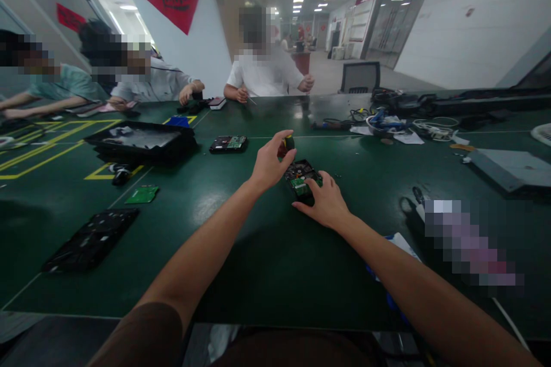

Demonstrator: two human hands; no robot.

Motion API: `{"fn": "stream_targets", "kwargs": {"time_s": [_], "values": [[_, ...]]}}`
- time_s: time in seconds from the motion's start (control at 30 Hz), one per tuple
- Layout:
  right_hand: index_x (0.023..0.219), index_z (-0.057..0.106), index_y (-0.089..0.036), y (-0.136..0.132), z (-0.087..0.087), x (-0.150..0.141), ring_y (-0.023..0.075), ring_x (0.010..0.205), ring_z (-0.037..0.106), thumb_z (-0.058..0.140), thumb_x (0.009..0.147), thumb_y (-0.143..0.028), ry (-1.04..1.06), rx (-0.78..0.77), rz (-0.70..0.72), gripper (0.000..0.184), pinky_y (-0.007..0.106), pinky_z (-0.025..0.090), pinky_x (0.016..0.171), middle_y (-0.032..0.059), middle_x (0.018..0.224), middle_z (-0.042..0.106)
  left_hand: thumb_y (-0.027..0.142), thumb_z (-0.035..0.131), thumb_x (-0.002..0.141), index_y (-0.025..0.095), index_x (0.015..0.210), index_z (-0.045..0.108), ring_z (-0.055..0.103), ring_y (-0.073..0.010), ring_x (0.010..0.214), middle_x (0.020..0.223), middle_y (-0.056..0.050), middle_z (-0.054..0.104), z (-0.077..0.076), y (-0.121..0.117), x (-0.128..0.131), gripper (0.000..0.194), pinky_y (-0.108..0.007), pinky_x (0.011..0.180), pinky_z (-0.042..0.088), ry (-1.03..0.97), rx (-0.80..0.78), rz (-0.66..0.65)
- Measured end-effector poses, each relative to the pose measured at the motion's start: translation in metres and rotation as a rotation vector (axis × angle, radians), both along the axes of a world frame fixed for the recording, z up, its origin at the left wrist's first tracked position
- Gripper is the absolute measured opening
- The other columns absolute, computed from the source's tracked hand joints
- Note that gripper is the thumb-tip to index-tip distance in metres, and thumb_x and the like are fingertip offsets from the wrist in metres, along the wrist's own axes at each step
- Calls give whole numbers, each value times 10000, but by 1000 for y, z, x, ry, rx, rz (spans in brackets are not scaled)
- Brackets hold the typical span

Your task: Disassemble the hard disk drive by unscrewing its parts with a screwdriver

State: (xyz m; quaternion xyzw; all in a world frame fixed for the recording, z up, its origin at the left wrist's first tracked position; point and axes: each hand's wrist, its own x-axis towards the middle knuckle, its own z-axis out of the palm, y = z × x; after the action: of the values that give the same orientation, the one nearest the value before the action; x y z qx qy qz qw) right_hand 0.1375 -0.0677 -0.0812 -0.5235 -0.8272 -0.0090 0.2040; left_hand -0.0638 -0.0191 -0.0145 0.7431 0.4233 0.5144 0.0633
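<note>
Your left hand (270,165) has its fingers clamped on a yellow-and-dark tool (290,142). The drive (298,172) is on the tabletop (267,258), between those fingers and your right ones. Your right hand (328,200) has its fingers apart at the drive's near right side; you cannot tell here whether they grip it. Left of your left fingers is another drive (228,144); farther left, nearer you, a green board (142,194).
</note>
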Motion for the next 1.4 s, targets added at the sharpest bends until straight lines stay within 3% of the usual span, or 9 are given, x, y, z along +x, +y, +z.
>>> {"fn": "stream_targets", "kwargs": {"time_s": [0.2,0.53,0.87,1.17,1.4], "values": [[1321,554,-201,4,1,-3,405,1209,528,582,858,-653,-7,-31,2,647,538,458,1000,216,1440,384,182,642,889,247,1360,509,644,-139,800,932,-15,667,-1,0,1,494,-299,780,550,29,-20,35],[1353,540,-202,6,0,4,394,1306,430,554,902,-573,-31,-2,34,584,535,394,1054,204,1436,382,186,661,886,242,1353,517,633,-128,778,931,-9,661,-11,6,-1,492,-292,772,553,25,-17,40],[1349,542,-206,7,1,6,384,1284,430,523,923,-574,-54,-5,58,563,539,408,1035,185,1431,412,193,659,890,244,1353,525,630,-126,766,917,-5,660,-12,6,0,484,-280,751,548,19,12,24],[1304,590,-185,3,4,4,388,1302,372,540,922,-545,-76,82,63,528,540,421,1001,183,1376,470,182,663,886,248,1354,524,638,-132,779,936,-12,666,-12,7,1,493,-300,764,565,27,14,26],[1285,609,-136,1,9,2,338,1186,447,511,956,-501,-132,103,113,501,486,420,985,177,1275,550,182,653,895,251,1368,519,630,-125,768,923,-5,657,-14,7,1,497,-287,757,556,23,21,12]]}}
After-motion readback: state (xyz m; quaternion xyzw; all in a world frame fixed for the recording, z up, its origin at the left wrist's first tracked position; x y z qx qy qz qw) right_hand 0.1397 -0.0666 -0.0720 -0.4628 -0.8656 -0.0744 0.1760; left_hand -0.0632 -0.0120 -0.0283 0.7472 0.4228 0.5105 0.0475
